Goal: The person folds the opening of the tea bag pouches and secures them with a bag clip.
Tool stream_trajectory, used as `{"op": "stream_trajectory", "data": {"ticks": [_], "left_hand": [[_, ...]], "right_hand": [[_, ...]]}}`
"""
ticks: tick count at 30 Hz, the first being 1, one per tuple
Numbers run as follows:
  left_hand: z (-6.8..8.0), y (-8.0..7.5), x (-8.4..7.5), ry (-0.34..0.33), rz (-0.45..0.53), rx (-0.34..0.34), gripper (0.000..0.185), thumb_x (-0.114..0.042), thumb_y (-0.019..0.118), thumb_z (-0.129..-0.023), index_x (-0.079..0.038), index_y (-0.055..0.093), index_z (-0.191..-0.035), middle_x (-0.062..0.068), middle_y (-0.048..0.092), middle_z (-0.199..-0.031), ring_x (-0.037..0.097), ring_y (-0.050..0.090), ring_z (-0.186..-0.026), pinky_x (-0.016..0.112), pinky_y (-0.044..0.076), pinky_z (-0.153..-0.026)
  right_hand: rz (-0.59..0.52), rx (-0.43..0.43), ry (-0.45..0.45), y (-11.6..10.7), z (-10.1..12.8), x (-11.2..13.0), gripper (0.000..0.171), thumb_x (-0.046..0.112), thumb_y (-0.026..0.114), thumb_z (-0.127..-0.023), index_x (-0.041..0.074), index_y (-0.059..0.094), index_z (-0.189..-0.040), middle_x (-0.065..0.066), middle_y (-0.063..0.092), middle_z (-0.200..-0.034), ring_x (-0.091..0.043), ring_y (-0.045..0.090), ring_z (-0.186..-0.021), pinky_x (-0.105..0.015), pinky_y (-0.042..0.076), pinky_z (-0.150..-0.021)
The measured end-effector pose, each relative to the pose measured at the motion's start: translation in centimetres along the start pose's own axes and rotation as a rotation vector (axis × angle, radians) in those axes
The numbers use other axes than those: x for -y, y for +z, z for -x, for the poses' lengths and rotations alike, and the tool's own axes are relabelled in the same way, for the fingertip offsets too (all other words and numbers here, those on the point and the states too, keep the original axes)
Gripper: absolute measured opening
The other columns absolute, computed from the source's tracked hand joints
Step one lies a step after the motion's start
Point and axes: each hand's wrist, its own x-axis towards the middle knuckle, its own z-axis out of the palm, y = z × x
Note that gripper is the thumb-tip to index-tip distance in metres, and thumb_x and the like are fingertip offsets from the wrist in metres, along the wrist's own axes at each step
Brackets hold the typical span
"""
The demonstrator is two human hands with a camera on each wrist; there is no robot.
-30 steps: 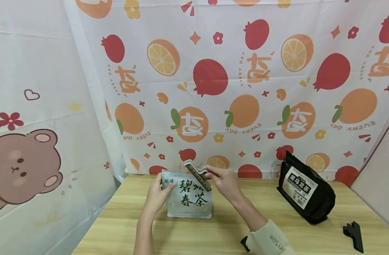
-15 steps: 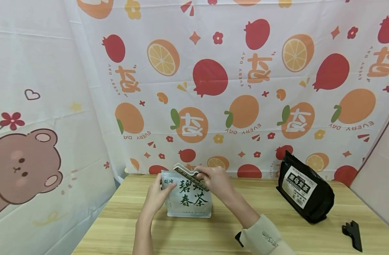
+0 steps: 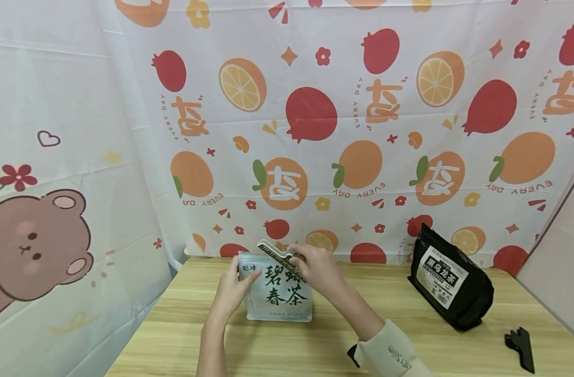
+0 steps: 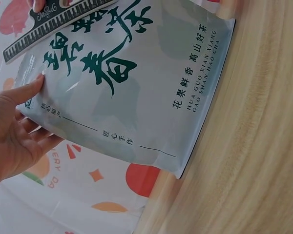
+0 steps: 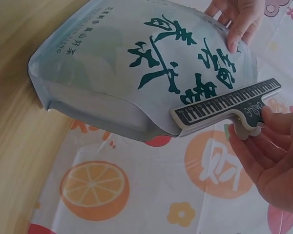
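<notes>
My left hand (image 3: 232, 290) grips the upper left edge of the pale green tea bag (image 3: 278, 293), thumb on its printed front and the other fingers curled behind, which keeps the bag standing upright on the table (image 3: 287, 340) just ahead of me. My right hand (image 3: 317, 269) pinches the handle end of the piano-key clip (image 3: 281, 257) between thumb and fingertips; the clip slants across the bag's top right corner, touching the top edge, its keyboard face turned toward me. In the right wrist view the clip (image 5: 224, 106) lies along the bag's upper rim, though I cannot tell whether it has closed over the rim or only rests against it. Holding the bag steady from one side seems to give the other hand something firm to work the clip against. Well off beyond my right hand a black tea bag (image 3: 451, 285) leans on the table, and a black clip (image 3: 521, 346) lies near the table's right edge, both untouched.
</notes>
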Motion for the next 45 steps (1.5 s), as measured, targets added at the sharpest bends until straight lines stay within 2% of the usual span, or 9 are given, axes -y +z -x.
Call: {"op": "stream_trajectory", "data": {"ticks": [5, 11, 18, 23, 27, 31, 38, 41, 45], "left_hand": [[-0.3, 0.1, 0.0, -0.005, 0.017, 0.013, 0.043, -0.022, 0.064, -0.087, -0.004, 0.041, -0.119, 0.011, 0.054, -0.1, 0.027, 0.05, -0.099, 0.048, 0.037, -0.088], [-0.7, 0.2, 0.1, -0.025, 0.056, 0.029, 0.05, -0.022, 0.062, -0.089, -0.005, 0.033, -0.127, 0.016, 0.053, -0.109, 0.031, 0.049, -0.106, 0.051, 0.037, -0.09], [-1.2, 0.1, -0.1, 0.006, 0.161, -0.066, 0.054, -0.014, 0.062, -0.089, -0.003, 0.03, -0.131, 0.023, 0.044, -0.125, 0.038, 0.039, -0.118, 0.051, 0.03, -0.098], [-1.0, -0.1, -0.8, 0.097, 0.163, -0.192, 0.055, -0.011, 0.064, -0.087, -0.002, 0.032, -0.131, 0.019, 0.044, -0.125, 0.032, 0.039, -0.118, 0.044, 0.026, -0.102], [-0.7, -0.3, -1.9, 0.148, 0.087, -0.29, 0.055, -0.011, 0.066, -0.086, -0.002, 0.035, -0.13, 0.014, 0.046, -0.124, 0.03, 0.04, -0.119, 0.045, 0.026, -0.102], [-0.4, -0.2, -3.1, 0.198, 0.004, -0.372, 0.05, -0.008, 0.067, -0.084, -0.002, 0.042, -0.127, 0.012, 0.047, -0.122, 0.03, 0.041, -0.116, 0.046, 0.029, -0.098], [0.1, 1.2, -5.2, 0.412, -0.054, -0.515, 0.038, 0.002, 0.071, -0.077, 0.001, 0.056, -0.111, 0.014, 0.054, -0.11, 0.028, 0.046, -0.103, 0.041, 0.036, -0.087], [0.5, 1.9, -6.1, 0.484, -0.042, -0.523, 0.037, 0.004, 0.072, -0.075, 0.001, 0.057, -0.109, 0.013, 0.056, -0.106, 0.027, 0.047, -0.099, 0.039, 0.038, -0.084], [1.0, 3.0, -7.1, 0.547, -0.022, -0.475, 0.037, 0.002, 0.073, -0.076, 0.002, 0.056, -0.109, 0.011, 0.056, -0.105, 0.024, 0.049, -0.099, 0.039, 0.039, -0.084]], "right_hand": [[-0.055, 0.014, 0.045, 0.2, 0.2, -0.2, 0.034, 0.02, 0.065, -0.087, 0.011, 0.062, -0.119, -0.003, 0.064, -0.107, -0.017, 0.063, -0.088, -0.03, 0.051, -0.07], [-0.152, -0.01, 0.08, 0.4, 0.3, -0.9, 0.042, 0.016, 0.066, -0.086, 0.01, 0.055, -0.126, -0.006, 0.061, -0.109, -0.021, 0.059, -0.096, -0.033, 0.05, -0.077], [-0.307, -0.087, 0.08, -0.4, 0.7, -1.8, 0.036, 0.008, 0.065, -0.086, 0.007, 0.057, -0.121, -0.007, 0.061, -0.109, -0.024, 0.06, -0.096, -0.033, 0.049, -0.081], [-0.322, -0.168, 0.067, -1.1, 1.4, -2.2, 0.029, 0.004, 0.066, -0.084, 0.007, 0.062, -0.113, -0.002, 0.064, -0.101, -0.015, 0.061, -0.089, -0.028, 0.05, -0.077], [-0.339, -0.218, 0.066, -2.1, 2.0, -2.4, 0.022, 0.002, 0.066, -0.084, 0.006, 0.066, -0.105, 0.001, 0.066, -0.094, -0.01, 0.061, -0.084, -0.026, 0.05, -0.073], [-0.351, -0.225, 0.086, -3.0, 2.8, -2.8, 0.016, 0.002, 0.065, -0.085, 0.01, 0.068, -0.098, 0.006, 0.067, -0.088, -0.006, 0.061, -0.079, -0.026, 0.051, -0.07], [-0.324, -0.212, 0.106, -4.5, 4.4, -3.7, 0.014, 0.005, 0.063, -0.087, 0.015, 0.07, -0.094, 0.01, 0.066, -0.083, -0.006, 0.063, -0.076, -0.025, 0.051, -0.068], [-0.304, -0.212, 0.11, -5.1, 4.9, -4.2, 0.014, 0.006, 0.063, -0.087, 0.014, 0.07, -0.095, 0.007, 0.067, -0.083, -0.01, 0.064, -0.077, -0.025, 0.051, -0.067], [-0.285, -0.218, 0.133, -6.1, 5.6, -4.8, 0.013, 0.007, 0.063, -0.087, 0.013, 0.07, -0.096, 0.003, 0.067, -0.085, -0.012, 0.064, -0.077, -0.026, 0.051, -0.066]]}}
